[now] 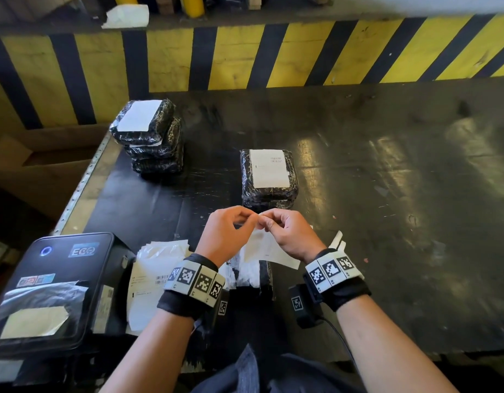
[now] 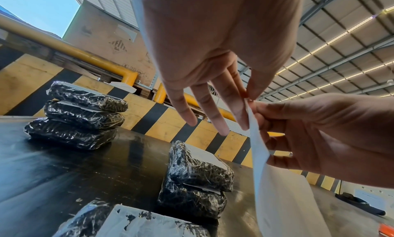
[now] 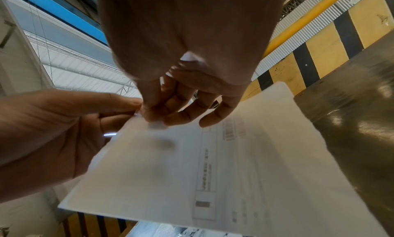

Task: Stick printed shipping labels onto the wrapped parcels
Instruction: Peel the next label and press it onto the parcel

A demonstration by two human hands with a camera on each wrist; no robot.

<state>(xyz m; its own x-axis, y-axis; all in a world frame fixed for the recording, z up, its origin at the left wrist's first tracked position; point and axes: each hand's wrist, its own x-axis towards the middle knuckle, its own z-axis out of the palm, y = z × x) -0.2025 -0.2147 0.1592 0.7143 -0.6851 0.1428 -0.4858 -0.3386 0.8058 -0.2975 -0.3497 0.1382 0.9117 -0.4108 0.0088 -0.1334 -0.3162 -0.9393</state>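
Observation:
Both hands hold one white shipping label above the near middle of the black table. My left hand and right hand pinch its top corner together between thumb and fingertips. A stack of two black wrapped parcels with a label on top stands just beyond the hands. Three more labelled parcels are stacked at the far left. Under the hands lies another wrapped parcel.
A black label printer sits at the near left, with a printed label and loose white backing sheets beside it. A yellow-and-black striped barrier runs behind the table. A cardboard box stands off the left edge.

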